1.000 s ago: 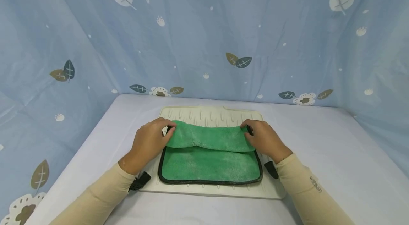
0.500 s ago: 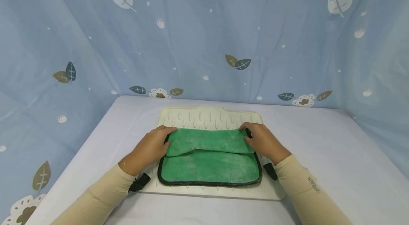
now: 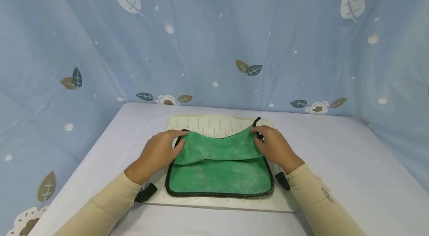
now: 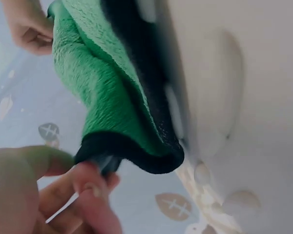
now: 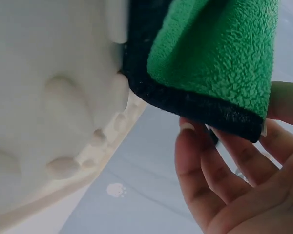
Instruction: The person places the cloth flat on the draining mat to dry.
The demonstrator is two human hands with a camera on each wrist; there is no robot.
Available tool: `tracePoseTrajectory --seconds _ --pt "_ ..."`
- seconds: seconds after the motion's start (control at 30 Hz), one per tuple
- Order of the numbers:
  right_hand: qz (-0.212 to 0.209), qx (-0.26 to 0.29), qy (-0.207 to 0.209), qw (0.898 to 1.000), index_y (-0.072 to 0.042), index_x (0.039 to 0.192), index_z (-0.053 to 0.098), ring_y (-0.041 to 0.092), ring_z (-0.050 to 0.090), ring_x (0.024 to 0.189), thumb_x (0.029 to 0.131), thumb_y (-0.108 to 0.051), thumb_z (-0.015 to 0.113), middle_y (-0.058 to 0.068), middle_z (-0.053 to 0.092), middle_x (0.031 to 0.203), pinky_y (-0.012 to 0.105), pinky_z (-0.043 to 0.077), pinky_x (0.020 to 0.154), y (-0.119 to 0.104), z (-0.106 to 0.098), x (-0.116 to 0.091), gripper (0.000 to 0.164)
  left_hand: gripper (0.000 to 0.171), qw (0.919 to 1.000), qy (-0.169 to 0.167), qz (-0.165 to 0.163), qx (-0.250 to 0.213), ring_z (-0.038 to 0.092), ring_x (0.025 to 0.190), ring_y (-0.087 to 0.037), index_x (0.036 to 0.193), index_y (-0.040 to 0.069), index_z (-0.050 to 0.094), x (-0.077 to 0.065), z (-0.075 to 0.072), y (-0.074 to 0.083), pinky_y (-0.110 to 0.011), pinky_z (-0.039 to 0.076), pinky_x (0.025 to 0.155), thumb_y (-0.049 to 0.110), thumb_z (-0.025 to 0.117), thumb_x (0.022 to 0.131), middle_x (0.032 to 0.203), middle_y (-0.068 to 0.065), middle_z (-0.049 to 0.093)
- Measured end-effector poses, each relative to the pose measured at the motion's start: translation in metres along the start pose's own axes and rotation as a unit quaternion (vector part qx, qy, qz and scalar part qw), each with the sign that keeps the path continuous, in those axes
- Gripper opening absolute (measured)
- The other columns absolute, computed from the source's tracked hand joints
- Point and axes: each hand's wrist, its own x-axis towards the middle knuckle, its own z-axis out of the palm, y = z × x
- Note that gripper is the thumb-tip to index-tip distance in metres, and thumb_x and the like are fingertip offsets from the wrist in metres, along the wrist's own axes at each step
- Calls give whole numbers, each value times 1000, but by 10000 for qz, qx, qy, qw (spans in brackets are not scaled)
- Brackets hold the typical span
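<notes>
A green plush towel (image 3: 219, 178) with black edging lies on a cream ribbed mat (image 3: 218, 124), its far part folded toward me over the near part. My left hand (image 3: 157, 152) pinches the left end of the fold. The left wrist view has that hand's thumb and fingertips at the black edging (image 4: 110, 144), with the layers curving apart. At the fold's right end my right hand (image 3: 276, 146) holds the towel, thumb and fingers around the edging (image 5: 200, 107) in the right wrist view. Between both hands the fold's top edge sags.
The mat lies on a white-covered table (image 3: 342, 161). Blue curtain (image 3: 214, 42) with leaf and flower prints surrounds it at the back and sides. Black pieces (image 3: 145, 193) stick out at both sleeve cuffs.
The folded flap's top edge went from nearly straight to sagging in the middle, with its right corner raised. A black strip now pokes up beside the right hand. The hands shifted only slightly.
</notes>
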Motion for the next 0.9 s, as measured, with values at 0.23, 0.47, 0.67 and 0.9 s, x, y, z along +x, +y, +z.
tracePoseTrajectory --seconds 0.23,0.47,0.67,0.9 --pt "-5 -104 255 9996 -2 117 71 21 63 87 96 -9 63 17 69 122 40 50 77 4 -1 5 24 27 9990 393 155 119 23 37 -5 123 15 72 11 -2 -2 -23 24 38 20 64 97 103 -8 74" --pt "-54 -199 279 9994 0 119 70 29 68 101 96 -11 63 19 68 124 45 55 84 6 -2 19 26 31 9989 371 161 216 24 37 -7 127 13 69 27 -5 -12 -24 24 37 22 61 99 118 -11 72" --pt "40 -345 9 9994 3 124 67 34 65 114 97 -15 64 20 66 126 49 53 95 7 0 30 33 35 9996 86 84 245 31 37 -8 133 12 65 43 -3 -19 -27 30 38 23 57 101 136 -13 64" --pt "122 -512 -285 9982 8 131 60 42 56 127 98 -20 63 26 59 134 54 45 105 11 4 39 43 42 9989 -342 -116 302 44 44 -12 140 10 58 62 4 -27 -29 35 42 24 57 101 144 -15 57"
